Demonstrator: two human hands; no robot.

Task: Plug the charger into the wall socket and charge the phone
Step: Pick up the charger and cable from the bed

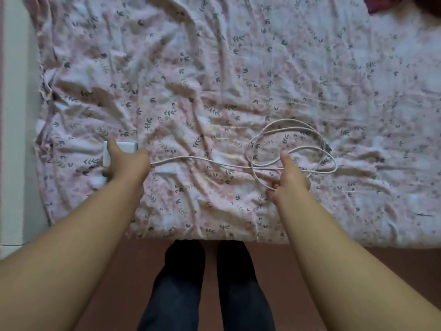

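- A rumpled bedsheet point(238, 68), pale pink with small leaf sprigs, covered the mattress; a dark red cloth point(381, 4) showed at the far right corner.
- The left hand point(127, 163) was closed around a white, blocky charger point(127, 146) near the sheet's left edge.
- A thin white cable point(296, 144) ran from it rightward across the folds into loose loops.
- The right hand point(290, 182) pinched a loop, forefinger extended.
- Dark-trousered legs point(205, 290) stood on a brownish floor point(334, 259).
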